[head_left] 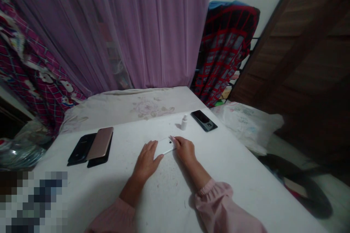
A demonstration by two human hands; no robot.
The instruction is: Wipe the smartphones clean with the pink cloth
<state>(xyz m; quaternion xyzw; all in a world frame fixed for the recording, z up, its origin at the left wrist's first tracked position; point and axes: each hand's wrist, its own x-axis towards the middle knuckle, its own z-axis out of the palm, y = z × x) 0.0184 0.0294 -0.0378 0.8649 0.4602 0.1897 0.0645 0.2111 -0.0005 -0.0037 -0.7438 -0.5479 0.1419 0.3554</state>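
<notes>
A white smartphone [164, 146] lies back up on the white table, its dark camera spot toward the right end. My left hand [147, 158] grips its left end, thumb along the near edge and fingers at the far side. At the opposite end, my right hand [185, 149] is closed, with its fingertips pressed at the camera corner. A small pale bit shows at those fingertips, too small to name. Beyond the phone stands a small white bottle [184, 122], upright. To its right lies a dark phone [203, 120] with a glossy back.
On the table's left, a rose-gold phone [100, 142] and a black phone [81, 149] rest on dark flat cases. A floral cloth [123, 105] covers the table's far part, before a purple curtain [164, 29]. A white plastic bag [246, 123] is beyond the right edge.
</notes>
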